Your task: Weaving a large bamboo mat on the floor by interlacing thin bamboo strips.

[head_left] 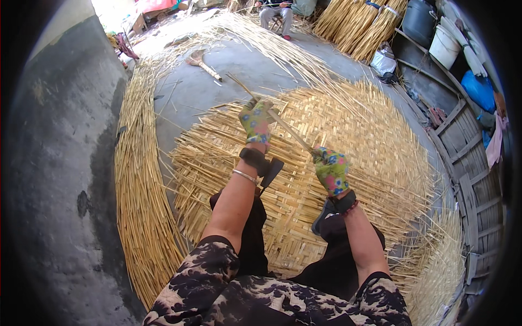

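Note:
A long, pale brown reed strip [291, 130] stretches slantwise between my two hands above a woven reed mat [348, 122]. My left hand [254, 122], in a flowered yellow-green glove, is closed around its farther part, and the tip sticks out beyond the fingers. Lower and to the right, my right hand [331, 171], gloved alike, grips the near end of the strip. The mat spreads under both hands and around my legs. Its weave is tight at the right and middle, while loose reed ends poke out along the left edge.
Loose reeds [138, 190] lie in a long row beside the grey wall [70, 152] at the left. A hand broom [204, 64] rests on the floor ahead. Upright reed bundles [361, 24], a dark barrel [418, 22] and a white bucket [445, 46] stand far right. Another person [276, 16] sits at the back.

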`<act>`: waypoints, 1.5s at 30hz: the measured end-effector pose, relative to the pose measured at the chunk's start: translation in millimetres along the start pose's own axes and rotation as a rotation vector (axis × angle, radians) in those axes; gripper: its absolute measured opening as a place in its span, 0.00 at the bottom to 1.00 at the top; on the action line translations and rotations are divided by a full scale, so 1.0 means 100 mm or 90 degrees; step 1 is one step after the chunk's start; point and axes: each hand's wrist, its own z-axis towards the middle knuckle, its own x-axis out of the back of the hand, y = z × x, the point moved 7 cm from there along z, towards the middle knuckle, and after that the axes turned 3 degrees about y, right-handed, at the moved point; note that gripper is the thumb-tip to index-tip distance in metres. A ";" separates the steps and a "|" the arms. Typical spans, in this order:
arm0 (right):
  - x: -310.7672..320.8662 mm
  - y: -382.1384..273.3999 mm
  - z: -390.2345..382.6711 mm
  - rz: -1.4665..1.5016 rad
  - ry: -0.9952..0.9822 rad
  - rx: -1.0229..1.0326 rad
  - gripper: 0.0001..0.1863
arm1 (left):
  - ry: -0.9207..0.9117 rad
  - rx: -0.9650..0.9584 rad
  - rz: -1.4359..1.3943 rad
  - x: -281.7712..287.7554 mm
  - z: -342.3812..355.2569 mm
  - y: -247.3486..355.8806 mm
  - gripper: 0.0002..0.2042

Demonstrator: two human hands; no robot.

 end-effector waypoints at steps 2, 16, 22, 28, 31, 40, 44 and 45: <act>-0.01 0.00 0.01 0.016 -0.010 0.000 0.05 | -0.031 -0.013 -0.049 0.03 0.07 -0.03 0.04; -0.04 -0.01 0.01 0.123 -0.085 -0.073 0.07 | -0.093 -0.074 0.050 0.04 0.02 0.07 0.06; -0.03 -0.07 0.00 0.159 -0.080 -0.049 0.08 | 0.017 -0.145 0.259 0.10 0.13 0.09 0.08; 0.01 -0.15 0.03 0.161 -0.111 -0.072 0.08 | 0.040 -0.256 0.403 0.18 0.23 0.01 0.09; 0.05 -0.19 -0.02 0.086 -0.099 -0.016 0.08 | 0.050 -0.203 0.290 0.58 0.65 0.03 0.09; -0.16 0.68 -0.04 0.465 -0.122 -0.453 0.09 | -0.248 0.158 0.088 0.05 0.18 -0.23 0.16; -0.12 0.45 -0.02 0.703 -0.292 -0.464 0.10 | -0.653 0.057 0.273 -0.57 -0.55 -0.28 0.17; -0.13 0.48 -0.04 0.705 -0.282 -0.474 0.10 | -0.732 -0.073 0.372 -0.63 -0.68 -0.21 0.16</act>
